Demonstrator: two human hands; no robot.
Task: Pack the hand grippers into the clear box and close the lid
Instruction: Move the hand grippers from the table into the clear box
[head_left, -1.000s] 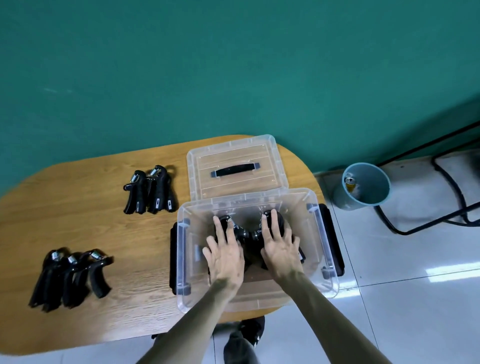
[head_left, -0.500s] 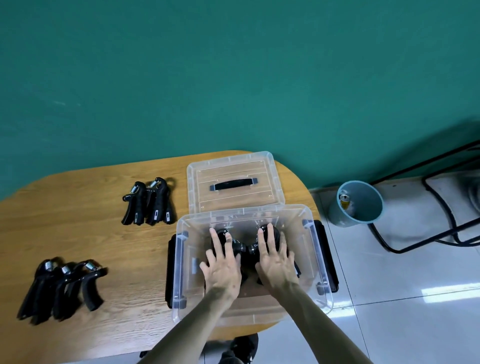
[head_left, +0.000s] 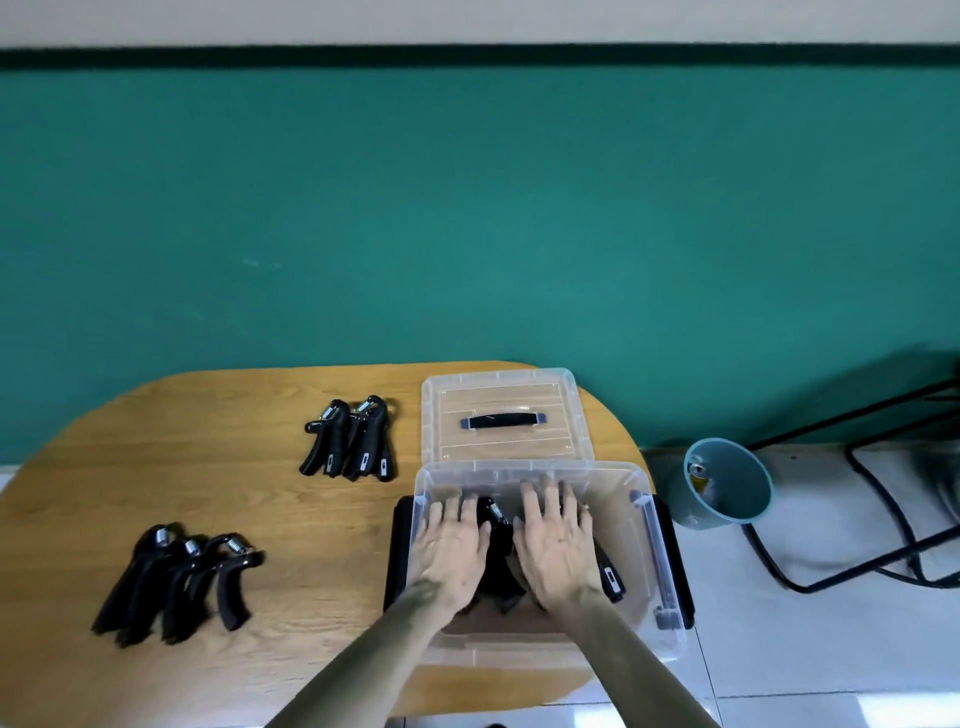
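The clear box (head_left: 649, 545) stands open at the right end of the wooden table (head_left: 156, 467). Inside it lie black hand grippers (head_left: 498, 525), mostly covered by my hands. My left hand (head_left: 454, 551) and my right hand (head_left: 556, 545) rest flat on them, palms down, fingers spread. The clear lid (head_left: 501, 415) with a black handle lies flat just behind the box. A group of black hand grippers (head_left: 350, 441) lies left of the lid. Another group of hand grippers (head_left: 176, 582) lies at the table's front left.
A teal bin (head_left: 727, 483) with a can inside stands on the tiled floor right of the table. Black metal frame legs and cables (head_left: 883, 519) run along the floor at far right. A teal wall rises behind the table.
The camera has tilted upward, so everything sits lower in the picture. My hands stay flat on the grippers in the box, shifting only slightly.
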